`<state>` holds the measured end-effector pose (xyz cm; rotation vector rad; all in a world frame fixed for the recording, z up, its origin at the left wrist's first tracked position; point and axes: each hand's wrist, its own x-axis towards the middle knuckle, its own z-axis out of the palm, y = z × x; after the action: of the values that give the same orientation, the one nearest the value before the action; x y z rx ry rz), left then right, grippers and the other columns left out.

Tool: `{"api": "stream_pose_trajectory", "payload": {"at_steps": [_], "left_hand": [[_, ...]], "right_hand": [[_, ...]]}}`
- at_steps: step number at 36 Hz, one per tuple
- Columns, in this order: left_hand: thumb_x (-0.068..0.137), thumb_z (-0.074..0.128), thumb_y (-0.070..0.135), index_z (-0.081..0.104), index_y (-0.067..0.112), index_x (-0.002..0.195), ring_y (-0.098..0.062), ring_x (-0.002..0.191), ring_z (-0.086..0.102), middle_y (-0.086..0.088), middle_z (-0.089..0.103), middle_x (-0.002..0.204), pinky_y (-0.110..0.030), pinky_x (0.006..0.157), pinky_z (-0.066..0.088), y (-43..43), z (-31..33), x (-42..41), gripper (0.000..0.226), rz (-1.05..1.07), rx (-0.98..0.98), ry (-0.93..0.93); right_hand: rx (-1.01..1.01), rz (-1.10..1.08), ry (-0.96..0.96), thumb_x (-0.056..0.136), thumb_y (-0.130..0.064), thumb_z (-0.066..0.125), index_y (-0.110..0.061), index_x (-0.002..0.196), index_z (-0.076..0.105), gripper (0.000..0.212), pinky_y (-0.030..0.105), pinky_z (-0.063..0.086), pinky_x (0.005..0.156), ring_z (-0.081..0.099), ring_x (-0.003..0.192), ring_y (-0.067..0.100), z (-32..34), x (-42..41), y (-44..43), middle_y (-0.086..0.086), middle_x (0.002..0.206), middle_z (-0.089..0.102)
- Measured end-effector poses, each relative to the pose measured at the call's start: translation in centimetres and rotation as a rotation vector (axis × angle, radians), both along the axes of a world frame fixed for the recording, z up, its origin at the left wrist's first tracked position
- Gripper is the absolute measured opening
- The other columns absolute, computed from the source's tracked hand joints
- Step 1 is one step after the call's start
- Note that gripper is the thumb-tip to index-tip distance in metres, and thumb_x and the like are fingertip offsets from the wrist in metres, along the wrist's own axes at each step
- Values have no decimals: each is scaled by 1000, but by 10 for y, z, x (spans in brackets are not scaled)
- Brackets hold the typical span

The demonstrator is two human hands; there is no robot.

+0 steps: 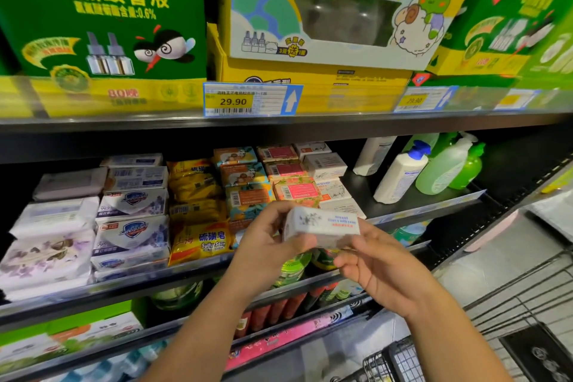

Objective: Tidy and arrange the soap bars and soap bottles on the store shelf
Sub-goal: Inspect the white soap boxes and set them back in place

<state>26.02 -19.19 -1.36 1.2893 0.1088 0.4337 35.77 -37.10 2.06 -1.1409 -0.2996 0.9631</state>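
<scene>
Wrapped soap bars (133,220) crowd the shelf (359,189); pump bottles (400,174) stand at its right end, and a wire basket (400,360) sits lower right. In front of the rows, the left hand (266,242) and right hand (372,260) grip one soap box (321,226), which is white, rectangular and probably cardboard, its blue print blurred.

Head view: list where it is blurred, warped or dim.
Head view: wide-angle distortion bows the shelf edge; the green box at far right is smeared, while the 29.90 price tag reads sharp; print on the white soap box, held by left hand and right hand, is soft; lower shelves sit in shadow.
</scene>
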Motion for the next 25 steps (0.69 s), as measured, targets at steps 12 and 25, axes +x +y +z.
{"api": "stream_pose_trajectory", "payload": {"at_steps": [12,25], "left_hand": [[60,88,-4,69,41,98,-5,93,64,12,65,98,-25,75,56,-6,15,2,61,104,152,-1],[63,91,6,63,46,101,-10,94,66,9,68,98,-30,73,58,6,27,-7,63,142,236,-4]], "right_hand": [[-130,-239,-564,58,-2,84,-18,99,67,47,23,53,73,64,85,12,-16,-17,24,-1,90,70],[-198,-146,-667,60,-8,88,-37,100,70,52,38,58,78,69,91,22,-22,-11,22,4,101,74]]}}
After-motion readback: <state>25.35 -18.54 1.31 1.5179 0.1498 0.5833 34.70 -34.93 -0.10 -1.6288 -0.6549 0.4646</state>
